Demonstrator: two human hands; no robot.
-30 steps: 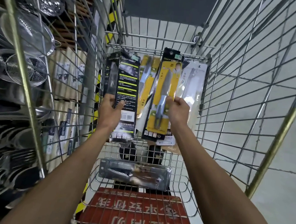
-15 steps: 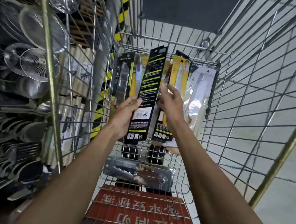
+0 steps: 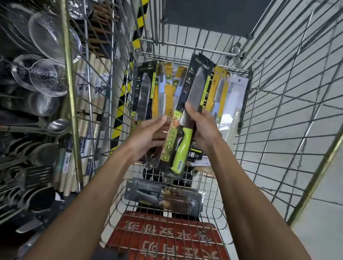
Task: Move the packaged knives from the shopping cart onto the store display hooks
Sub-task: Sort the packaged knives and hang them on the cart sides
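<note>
Right hand point(image 3: 203, 129): clamped on a black knife pack point(image 3: 196, 88), thumb across its front at mid-length, the fingers hidden behind its right edge.
Knife pack: held upright and tilted slightly, lifted above the shopping cart point(image 3: 271, 140) floor, blade end far, green handle near; it stands in front of the row at the far wall.
Left hand point(image 3: 149, 135): fingers straight and together, palm turned toward the pack's left edge, just beside it; whether it touches the card I cannot tell.
Pack relative to the hands: between the two, right hand on its right side, left hand at its left.
Other knife packs point(image 3: 166, 91): black, yellow and clear ones leaning upright against the cart's far wall, behind both hands.
Flat pack point(image 3: 163, 196): a saw-toothed blade lying crosswise on the cart floor, nearer than the hands.
Red board point(image 3: 165, 241): under the wire at the near end.
Left side: wire strainers point(image 3: 44, 78) and a ladle point(image 3: 57, 124) on a shelf beyond the cart's left wall.
</note>
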